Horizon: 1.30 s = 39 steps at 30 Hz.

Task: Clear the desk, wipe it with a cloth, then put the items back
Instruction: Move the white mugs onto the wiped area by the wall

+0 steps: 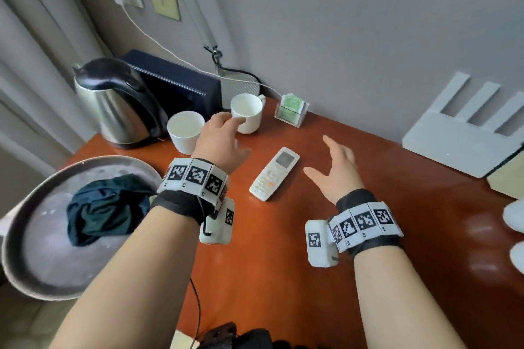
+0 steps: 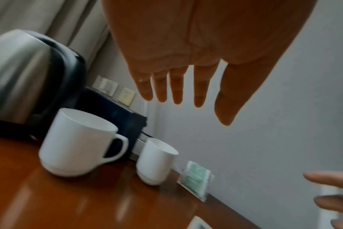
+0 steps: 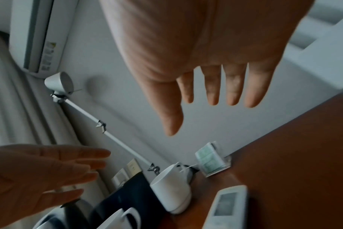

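Step in hand, by judgement: the desk (image 1: 326,249) appears to be at the clearing stage, since its items stand in place and the cloth (image 1: 105,207) lies bundled in a round metal tray (image 1: 34,263) off the desk edge at 9 o'clock.

Left hand (image 1: 219,140): fingers straight and spread, holding nothing. It hovers above the two white mugs; the left wrist view shows clear air between the fingertips and the rims. Right hand (image 1: 337,170): released, fingers extended, holding nothing, just beside the remote control (image 1: 274,173).

Item positions from desk centre: near mug (image 1: 185,130) and far mug (image 1: 248,112) at 11 o'clock; kettle (image 1: 119,105) at 10 o'clock; tea-bag holder (image 1: 292,109) at 12 o'clock; white router (image 1: 465,133) at 2 o'clock.

Next move, by judgement: lower the left hand onto a mug and close around the body or handle; the mugs stand close together, so avoid knocking the neighbour.

Surface: glossy red-brown wood with reflections. Room: grey wall, wall sockets, curtain at left, an air-conditioning unit and wall lamp in the right wrist view.
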{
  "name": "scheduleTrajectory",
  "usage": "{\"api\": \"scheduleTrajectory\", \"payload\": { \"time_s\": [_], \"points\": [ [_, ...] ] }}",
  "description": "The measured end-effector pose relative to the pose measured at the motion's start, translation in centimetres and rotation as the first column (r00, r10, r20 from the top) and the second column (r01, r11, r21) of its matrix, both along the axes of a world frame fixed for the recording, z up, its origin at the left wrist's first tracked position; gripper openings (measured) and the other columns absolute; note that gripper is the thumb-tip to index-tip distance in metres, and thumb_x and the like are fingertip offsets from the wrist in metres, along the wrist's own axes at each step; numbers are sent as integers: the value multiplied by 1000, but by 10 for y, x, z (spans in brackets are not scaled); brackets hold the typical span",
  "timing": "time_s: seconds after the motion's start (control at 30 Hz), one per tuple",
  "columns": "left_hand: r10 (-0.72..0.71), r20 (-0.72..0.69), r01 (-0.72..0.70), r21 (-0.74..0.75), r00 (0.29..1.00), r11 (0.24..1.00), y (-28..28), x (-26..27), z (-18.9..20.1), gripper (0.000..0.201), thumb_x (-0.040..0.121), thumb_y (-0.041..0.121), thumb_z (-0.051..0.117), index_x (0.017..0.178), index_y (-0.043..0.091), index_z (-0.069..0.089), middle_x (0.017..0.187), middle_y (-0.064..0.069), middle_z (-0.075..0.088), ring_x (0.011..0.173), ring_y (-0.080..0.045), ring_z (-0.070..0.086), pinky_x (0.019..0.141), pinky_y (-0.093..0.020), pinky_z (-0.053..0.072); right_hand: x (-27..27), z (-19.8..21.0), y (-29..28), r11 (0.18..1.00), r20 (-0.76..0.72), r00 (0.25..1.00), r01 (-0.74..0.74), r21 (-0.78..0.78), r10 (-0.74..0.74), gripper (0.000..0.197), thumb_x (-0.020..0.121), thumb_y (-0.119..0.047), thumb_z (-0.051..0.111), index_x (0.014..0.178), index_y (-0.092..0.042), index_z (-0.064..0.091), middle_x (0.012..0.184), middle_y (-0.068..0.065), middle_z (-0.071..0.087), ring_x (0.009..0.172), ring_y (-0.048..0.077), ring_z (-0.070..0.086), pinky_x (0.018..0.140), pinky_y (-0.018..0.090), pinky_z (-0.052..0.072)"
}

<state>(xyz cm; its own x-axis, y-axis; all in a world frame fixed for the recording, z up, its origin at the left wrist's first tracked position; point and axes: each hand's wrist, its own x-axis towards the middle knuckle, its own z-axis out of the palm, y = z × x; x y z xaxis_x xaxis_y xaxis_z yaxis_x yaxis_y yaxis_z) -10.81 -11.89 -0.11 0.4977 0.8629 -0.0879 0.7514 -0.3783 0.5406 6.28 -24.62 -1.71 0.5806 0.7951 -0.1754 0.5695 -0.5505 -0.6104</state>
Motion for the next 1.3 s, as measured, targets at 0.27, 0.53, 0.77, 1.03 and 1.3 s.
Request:
{"api": "scheduleTrajectory", "payload": {
  "time_s": [0.27, 0.53, 0.77, 1.03, 1.3],
  "points": [
    [108, -157, -112, -14, 982, 994, 80, -55, -25, 65, 85, 34, 64, 142, 30, 34, 156, -1, 16, 145, -24, 11, 117, -40, 18, -33, 6, 135, 963, 109, 961, -241, -125, 255, 76, 84, -26, 66, 147, -25, 22, 151, 6, 21, 137, 26, 30, 112, 35, 26],
    [-16, -316, 9, -22, 949, 1000, 118, -44, -44, 82, 85, 32, 64, 149, 20, 14, 159, -9, 0, 147, -26, -1, 117, -39, 17, -16, -15, 217, 868, 161, 887, -361, -340, 432, 95, 74, -35, 74, 148, -27, 16, 156, 5, 12, 143, 28, 17, 115, 39, 20],
    [-50, -421, 45, -21, 906, 999, 128, -35, -60, 81, 82, 26, 67, 146, 19, 18, 156, -11, 11, 145, -30, 7, 115, -42, 21, -16, -36, 236, 863, 148, 899, -333, -381, 412, 98, 76, -36, 72, 149, -27, 8, 158, 2, 6, 145, 25, 10, 116, 45, 18],
    [-100, -500, 151, 64, 860, 986, 125, -33, -58, 77, 81, 26, 64, 146, 23, 22, 144, -1, 27, 133, -24, 28, 106, -39, 30, -20, -39, 233, 893, 226, 916, -225, -391, 330, 93, 71, -53, 70, 145, -25, 21, 142, 10, 25, 132, 34, 30, 109, 44, 28],
    [-116, -497, 92, -73, 860, 993, 117, -37, -48, 65, 80, 28, 63, 138, 32, 32, 135, -5, 33, 121, -28, 40, 91, -39, 45, -31, -35, 218, 882, 274, 878, -274, -385, 392, 81, 70, -51, 70, 134, -17, 33, 133, 12, 39, 124, 32, 41, 100, 40, 35]
  ]
}}
